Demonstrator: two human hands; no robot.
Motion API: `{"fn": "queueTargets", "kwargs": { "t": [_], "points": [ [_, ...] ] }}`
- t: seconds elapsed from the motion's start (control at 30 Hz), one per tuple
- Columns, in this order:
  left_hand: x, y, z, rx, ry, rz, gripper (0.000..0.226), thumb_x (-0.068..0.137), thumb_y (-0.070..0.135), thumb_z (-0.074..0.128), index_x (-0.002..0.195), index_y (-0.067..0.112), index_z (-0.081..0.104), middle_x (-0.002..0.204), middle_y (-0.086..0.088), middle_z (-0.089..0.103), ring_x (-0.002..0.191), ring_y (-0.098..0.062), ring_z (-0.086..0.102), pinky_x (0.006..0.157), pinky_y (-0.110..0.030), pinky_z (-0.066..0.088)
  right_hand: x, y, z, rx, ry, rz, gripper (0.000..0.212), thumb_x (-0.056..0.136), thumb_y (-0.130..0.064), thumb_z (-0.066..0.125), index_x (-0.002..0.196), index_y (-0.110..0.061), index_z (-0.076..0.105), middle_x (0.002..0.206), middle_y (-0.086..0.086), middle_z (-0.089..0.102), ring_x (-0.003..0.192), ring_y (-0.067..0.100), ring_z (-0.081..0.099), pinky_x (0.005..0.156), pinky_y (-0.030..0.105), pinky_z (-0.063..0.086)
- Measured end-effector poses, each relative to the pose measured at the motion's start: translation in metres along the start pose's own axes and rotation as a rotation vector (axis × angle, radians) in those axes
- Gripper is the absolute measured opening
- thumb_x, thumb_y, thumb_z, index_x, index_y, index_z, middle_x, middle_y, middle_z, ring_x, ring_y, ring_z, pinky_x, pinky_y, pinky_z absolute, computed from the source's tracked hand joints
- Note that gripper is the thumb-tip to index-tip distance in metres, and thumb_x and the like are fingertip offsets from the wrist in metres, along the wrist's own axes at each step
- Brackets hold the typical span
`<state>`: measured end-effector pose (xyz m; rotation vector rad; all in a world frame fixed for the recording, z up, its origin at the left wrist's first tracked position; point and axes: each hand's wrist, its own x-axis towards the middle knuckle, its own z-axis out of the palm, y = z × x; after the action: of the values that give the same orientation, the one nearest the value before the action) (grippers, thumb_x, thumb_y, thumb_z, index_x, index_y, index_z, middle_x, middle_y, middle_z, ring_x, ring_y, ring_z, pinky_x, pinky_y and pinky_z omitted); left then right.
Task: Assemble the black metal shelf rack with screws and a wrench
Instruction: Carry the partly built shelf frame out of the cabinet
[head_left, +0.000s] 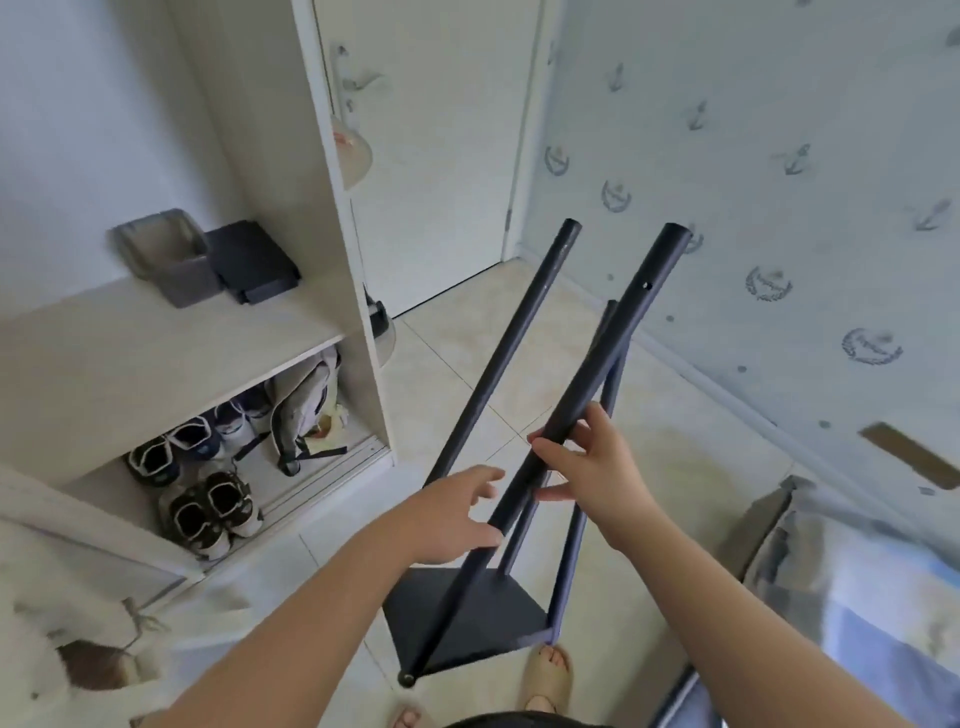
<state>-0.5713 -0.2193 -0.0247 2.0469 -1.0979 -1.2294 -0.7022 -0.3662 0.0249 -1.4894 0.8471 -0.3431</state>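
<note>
Both forearms reach up-frame, left grip (454, 514) splayed loose at centre, right grip (597, 462) beside it pinching a pole (616, 332).

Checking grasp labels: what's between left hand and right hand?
Head view: the rack's front pole runs between left hand and right hand; the right grips it, the left is open.

A: How is the light?
B: Bright and even, source unseen; shadows are faint on the floor (675, 467).
A: Is it sharp?
B: Slightly soft. The black rack (493, 618) reads clearest. Wide-angle bending bows the wardrobe (280, 156); corners smear, lower left worst.
</note>
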Motion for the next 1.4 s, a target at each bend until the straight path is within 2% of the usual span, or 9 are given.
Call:
{"fn": "queueTargets", "kwargs": {
  "t": [0.1,0.33,0.5,0.7,0.87,1.0,1.13,1.27,1.4],
  "points": [
    [0.033,0.027,0.039,0.014,0.080,0.022,0.041,0.090,0.039,0.058,0.123,0.046,0.034,0.103,0.017,0.056,0.089,-0.006,0.061,0.069,-0.023,0.047,0.016,0.000,-0.036,0.073,0.109,-0.009,0.024,0.091,-0.011,0.073,0.108,-0.018,0.056,0.104,0.003,0.071,0.090,0.014,0.073,0.065,0.041,0.063],
    [0.132,0.113,0.069,-0.112,0.329,0.122,0.011,0.094,0.036,0.056,0.086,0.032,0.049,0.069,0.009,0.054,0.054,-0.001,0.051,0.051,-0.015,0.037,0.054,-0.004,-0.136,0.125,0.155,-0.040,0.017,0.098,-0.014,0.065,0.112,-0.013,0.057,0.105,-0.005,0.076,0.096,0.017,0.074,0.068,0.035,0.063],
    [0.180,0.145,0.079,-0.129,0.406,0.133,0.016,0.094,0.034,0.057,0.083,0.024,0.051,0.067,0.005,0.053,0.052,0.001,0.050,0.047,-0.014,0.036,0.074,-0.003,-0.229,0.029,0.294,-0.064,0.022,0.102,-0.026,0.056,0.124,-0.027,0.058,0.111,-0.005,0.072,0.097,0.007,0.071,0.068,0.031,0.062],
    [0.206,0.158,0.085,-0.159,0.454,0.103,0.023,0.090,0.029,0.061,0.074,0.017,0.049,0.055,0.011,0.046,0.047,-0.005,0.041,0.052,-0.026,0.035,0.083,0.040,-0.338,-0.182,0.649,0.072,0.037,0.099,-0.032,0.060,0.134,-0.021,0.052,0.127,-0.001,0.063,0.102,0.017,0.063,0.087,0.042,0.056],
    [0.212,0.163,0.081,-0.188,0.439,0.113,0.024,0.091,0.023,0.062,0.074,0.013,0.047,0.053,0.012,0.041,0.047,-0.006,0.038,0.053,-0.028,0.033,0.115,0.057,-0.372,-0.198,0.578,0.250,0.071,0.100,-0.039,0.059,0.157,-0.013,0.026,0.156,0.005,0.041,0.128,0.031,0.053,0.103,0.049,0.048],
    [0.219,0.173,0.070,-0.214,0.446,0.138,0.025,0.093,0.020,0.061,0.072,0.016,0.047,0.052,0.012,0.042,0.047,-0.005,0.040,0.049,-0.019,0.033,0.146,0.049,-0.381,-0.124,0.538,0.294,0.086,0.098,-0.040,0.063,0.161,-0.019,0.009,0.164,0.005,0.028,0.127,0.031,0.051,0.108,0.050,0.044],
    [0.232,0.174,0.059,-0.236,0.419,0.148,0.022,0.093,0.017,0.061,0.079,0.006,0.049,0.058,0.005,0.039,0.050,-0.007,0.037,0.052,-0.023,0.033,0.172,0.043,-0.393,0.043,0.560,0.277,0.070,0.096,-0.034,0.067,0.152,-0.020,0.028,0.133,0.008,0.053,0.107,0.028,0.059,0.099,0.053,0.053],
    [0.254,0.173,0.050,-0.245,0.351,0.135,0.024,0.093,0.021,0.062,0.083,0.003,0.052,0.063,0.000,0.043,0.053,-0.009,0.040,0.058,-0.030,0.036,0.185,0.032,-0.403,0.189,0.665,0.188,0.018,0.099,-0.028,0.062,0.112,-0.022,0.052,0.104,0.009,0.063,0.079,0.020,0.065,0.088,0.047,0.059],
    [0.293,0.184,0.035,-0.209,0.308,0.156,0.021,0.091,0.037,0.060,0.083,0.018,0.054,0.067,0.004,0.051,0.055,-0.005,0.046,0.057,-0.023,0.040,0.185,0.021,-0.396,0.248,0.737,0.110,0.014,0.103,-0.031,0.055,0.106,-0.018,0.054,0.085,0.005,0.066,0.072,0.018,0.069,0.082,0.047,0.058]
  ]
}}
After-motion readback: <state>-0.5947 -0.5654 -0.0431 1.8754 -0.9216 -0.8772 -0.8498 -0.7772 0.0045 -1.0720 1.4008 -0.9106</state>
